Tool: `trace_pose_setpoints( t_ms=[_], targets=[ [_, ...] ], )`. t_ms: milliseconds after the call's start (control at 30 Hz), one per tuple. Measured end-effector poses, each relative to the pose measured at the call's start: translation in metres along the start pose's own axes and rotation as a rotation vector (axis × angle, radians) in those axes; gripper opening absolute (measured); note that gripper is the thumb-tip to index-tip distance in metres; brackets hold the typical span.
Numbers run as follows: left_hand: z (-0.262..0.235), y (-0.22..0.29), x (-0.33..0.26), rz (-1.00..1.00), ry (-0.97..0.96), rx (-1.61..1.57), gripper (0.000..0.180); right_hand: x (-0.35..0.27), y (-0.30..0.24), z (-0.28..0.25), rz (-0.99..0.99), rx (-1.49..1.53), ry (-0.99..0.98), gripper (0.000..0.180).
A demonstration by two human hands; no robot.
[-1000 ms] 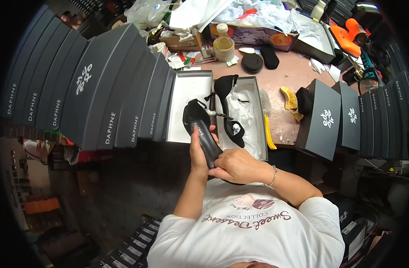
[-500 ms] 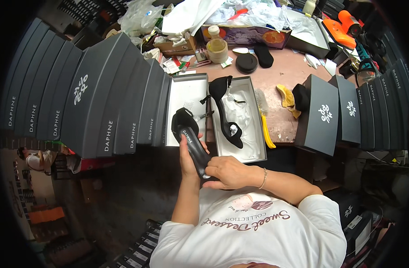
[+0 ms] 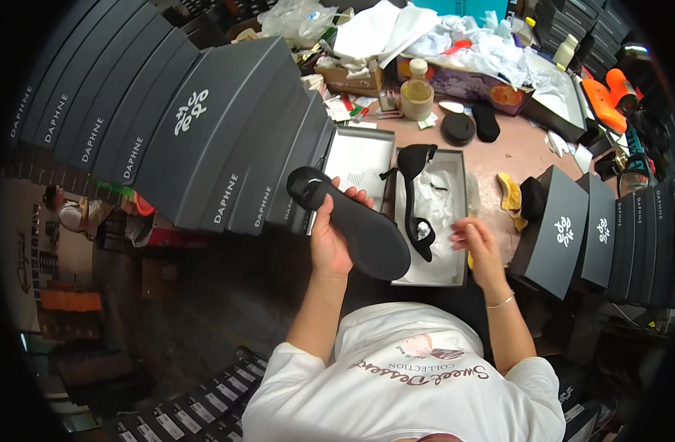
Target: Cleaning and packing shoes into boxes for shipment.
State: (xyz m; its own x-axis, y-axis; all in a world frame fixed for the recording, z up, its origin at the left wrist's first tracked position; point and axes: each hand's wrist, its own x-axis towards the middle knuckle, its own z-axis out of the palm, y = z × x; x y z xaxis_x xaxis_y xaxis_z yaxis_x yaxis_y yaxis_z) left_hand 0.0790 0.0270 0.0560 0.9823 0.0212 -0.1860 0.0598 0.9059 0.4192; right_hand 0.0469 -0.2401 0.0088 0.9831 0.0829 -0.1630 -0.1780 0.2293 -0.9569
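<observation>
My left hand point(image 3: 331, 237) is wrapped round a black sandal point(image 3: 367, 239), holding it up with its sole facing me. The heel end points to the upper left, toward the stacked boxes. My right hand point(image 3: 479, 247) hovers by the right side of an open shoe box point(image 3: 459, 214), fingers partly spread and nothing visible in them. Inside that box the other black sandal point(image 3: 407, 184) lies on white tissue paper point(image 3: 440, 199), a white wad in its toe. A yellow-handled brush point(image 3: 470, 261) is mostly hidden behind my right hand.
Dark grey shoe boxes point(image 3: 227, 132) stand in a row on the left, more boxes point(image 3: 549, 228) on the right. The box lid point(image 3: 359, 158) lies beside the open box. Farther back are a glue bottle point(image 3: 417, 92), a round black tin point(image 3: 457, 129) and a yellow cloth point(image 3: 509, 191).
My left hand has turned the sandal over, from insole showing to sole showing. My right hand has left the sandal and moved right, toward the brush. The view has shifted.
</observation>
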Motion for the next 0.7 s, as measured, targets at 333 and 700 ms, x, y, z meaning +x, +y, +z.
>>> trace_pose_setpoints(
  t_ms=[333, 700],
  targets=[
    [-0.012, -0.017, -0.013, -0.006, -0.161, 0.451, 0.047, -0.023, 0.021, -0.031, 0.071, -0.142, 0.08, 0.018],
    [-0.022, -0.014, -0.021, -0.092, -0.315, 0.502, 0.053, -0.02, 0.015, -0.023, 0.056, -0.25, 0.067, 0.015]
  ],
)
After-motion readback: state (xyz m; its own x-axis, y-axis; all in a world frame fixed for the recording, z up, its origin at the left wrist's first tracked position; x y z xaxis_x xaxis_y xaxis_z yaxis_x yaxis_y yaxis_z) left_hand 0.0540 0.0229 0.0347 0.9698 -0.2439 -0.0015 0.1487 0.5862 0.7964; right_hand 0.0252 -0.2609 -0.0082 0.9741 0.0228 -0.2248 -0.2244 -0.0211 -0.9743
